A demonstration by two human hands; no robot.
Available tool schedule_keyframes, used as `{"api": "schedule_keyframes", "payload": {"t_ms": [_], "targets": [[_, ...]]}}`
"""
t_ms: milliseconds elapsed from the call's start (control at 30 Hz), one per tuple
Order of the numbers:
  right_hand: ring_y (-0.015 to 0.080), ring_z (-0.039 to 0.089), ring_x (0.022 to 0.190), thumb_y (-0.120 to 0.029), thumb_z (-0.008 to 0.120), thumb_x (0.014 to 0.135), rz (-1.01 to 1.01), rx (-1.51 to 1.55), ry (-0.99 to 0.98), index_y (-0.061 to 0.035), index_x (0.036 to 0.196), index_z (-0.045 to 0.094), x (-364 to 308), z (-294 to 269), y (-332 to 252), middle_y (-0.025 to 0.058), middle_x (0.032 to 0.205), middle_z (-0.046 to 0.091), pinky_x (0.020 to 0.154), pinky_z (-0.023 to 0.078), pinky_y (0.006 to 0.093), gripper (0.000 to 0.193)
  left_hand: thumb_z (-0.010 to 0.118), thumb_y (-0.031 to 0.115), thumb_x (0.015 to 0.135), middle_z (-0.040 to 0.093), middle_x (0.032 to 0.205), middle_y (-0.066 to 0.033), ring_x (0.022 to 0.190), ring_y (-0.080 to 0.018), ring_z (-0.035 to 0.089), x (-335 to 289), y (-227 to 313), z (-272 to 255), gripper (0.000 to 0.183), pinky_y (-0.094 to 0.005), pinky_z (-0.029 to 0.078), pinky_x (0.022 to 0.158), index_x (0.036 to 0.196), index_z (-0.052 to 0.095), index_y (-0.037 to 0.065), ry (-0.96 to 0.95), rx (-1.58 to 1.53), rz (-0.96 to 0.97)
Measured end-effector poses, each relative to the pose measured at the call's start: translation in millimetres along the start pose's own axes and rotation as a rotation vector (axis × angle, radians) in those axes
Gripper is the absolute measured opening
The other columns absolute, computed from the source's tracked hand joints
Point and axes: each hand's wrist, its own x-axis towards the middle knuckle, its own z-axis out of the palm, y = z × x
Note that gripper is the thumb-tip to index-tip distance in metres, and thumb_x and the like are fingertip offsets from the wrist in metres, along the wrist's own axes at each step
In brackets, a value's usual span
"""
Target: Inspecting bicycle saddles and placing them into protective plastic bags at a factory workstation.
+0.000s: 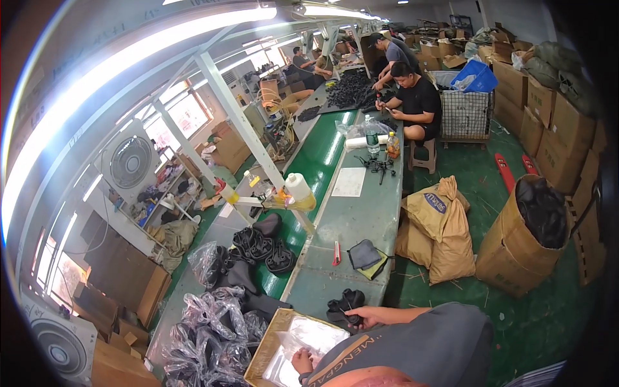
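Observation:
At the table's near edge my right hand is closed on a black moulded part with rounded lobes; its kind I cannot make out. My left hand reaches into an open cardboard box, its fingers curled at a crumpled clear plastic bag. White sheets or bags line this box. Left of it lies a heap of black parts in clear bags. Beyond the box rest unbagged black parts. A red utility knife and a dark folded cloth lie ahead of my right hand.
A green conveyor belt runs up the long table. Bottles and a paper sheet stand or lie farther along. A seated person works at the right edge. Sacks and a carton of black pieces occupy the right floor.

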Motion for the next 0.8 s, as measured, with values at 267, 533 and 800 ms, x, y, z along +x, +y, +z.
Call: {"api": "schedule_keyframes", "payload": {"t_ms": [267,533,800], "targets": [[0.0324,0.073,0.112,-0.005,0.077,0.095,-0.289,-0.183,-0.328,-0.0067,0.152,0.033,-65,120,-19,0.0184,0.142,0.057,0.091,0.065,0.0429,0.073,0.071,0.017,0.102,0.078,0.099,-0.0069,0.08,-0.0139,0.071,-15,25,-6,0.015,-0.0289,0.056,0.068,0.109,0.071,0.004,-0.141,-0.121,-0.022],[0.0276,0.076,0.1,-0.002,0.074,0.095,0.102,-0.21,-0.578,-0.0101,0.147,0.045,4,199,6,0.0168,0.115,0.071,0.082,0.067,0.0379,0.06,0.07,0.007,0.099,0.073,0.093,-0.0067,0.08,-0.0146,0.07,-45,43,-21,0.008,-0.0278,0.06,0.066,0.105,0.071,0.002,-0.281,-0.276,-0.01],[0.0206,0.074,0.092,-0.002,0.08,0.088,-0.051,-0.232,-0.369,-0.0001,0.125,0.065,-5,192,-7,0.0106,0.109,0.075,0.081,0.063,0.0376,0.04,0.064,0.015,0.103,0.073,0.108,-0.0085,0.107,-0.0213,0.066,-97,37,-131,0.008,-0.0416,0.052,0.105,0.104,0.069,0.008,-0.019,-1.26,0.048]]}}
